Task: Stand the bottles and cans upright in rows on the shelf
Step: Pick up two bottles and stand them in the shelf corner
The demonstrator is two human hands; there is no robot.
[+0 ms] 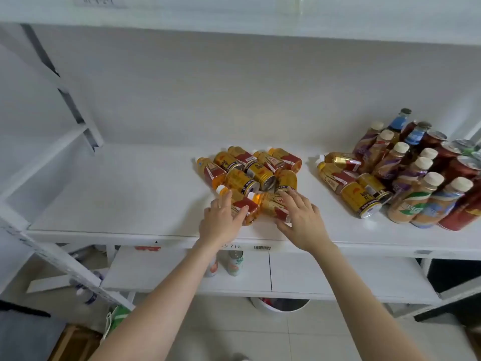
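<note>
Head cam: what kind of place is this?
Probably a stockroom or a mock store. White metal shelving carries a barcode sticker on its front edge, drinks of several kinds are bunched at the right, and more cans stand on the shelf below.

A: Where do the small orange plastic bottles point(212, 173) and the gold metal cans point(240, 180) lie?

B: They lie on their sides, in a heap on the white shelf point(117, 194). At right, brown bottles with cream caps point(413, 201) stand upright, beside dark red cans point(458, 214).
</note>
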